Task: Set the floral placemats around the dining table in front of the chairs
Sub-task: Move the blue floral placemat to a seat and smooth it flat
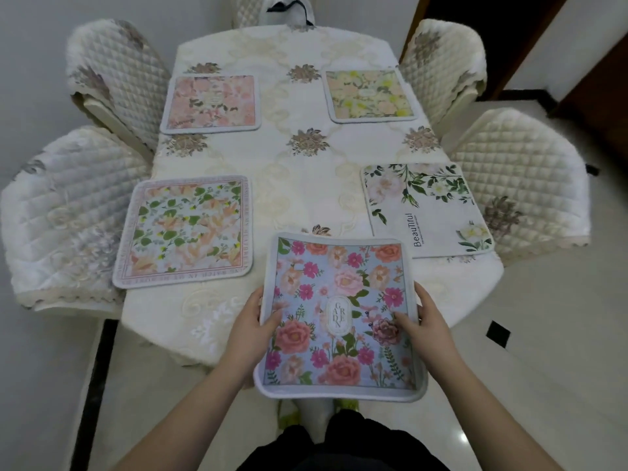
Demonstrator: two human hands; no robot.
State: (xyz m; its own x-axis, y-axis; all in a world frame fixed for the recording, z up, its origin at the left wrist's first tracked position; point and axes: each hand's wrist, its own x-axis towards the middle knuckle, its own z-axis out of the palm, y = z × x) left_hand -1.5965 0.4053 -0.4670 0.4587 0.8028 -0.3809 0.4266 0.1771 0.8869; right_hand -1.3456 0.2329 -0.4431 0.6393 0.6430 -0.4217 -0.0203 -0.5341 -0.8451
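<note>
I hold a blue placemat with pink and orange roses (339, 314) over the near end of the table, its near part hanging past the table edge. My left hand (253, 322) grips its left side and my right hand (423, 322) grips its right side. Several other floral placemats lie flat on the cream tablecloth (306, 185): a pink one (210, 103) far left, a yellow-green one (368, 95) far right, a green-and-orange one (185, 231) near left, and a white "Beautiful" one (428, 210) near right.
Quilted cream chairs stand at both long sides: two on the left (112, 76) (64, 215), two on the right (445, 66) (520, 185). Another chair (251, 8) with a white bag (289, 10) stands at the far end. A dark doorway (475, 28) is at the back right.
</note>
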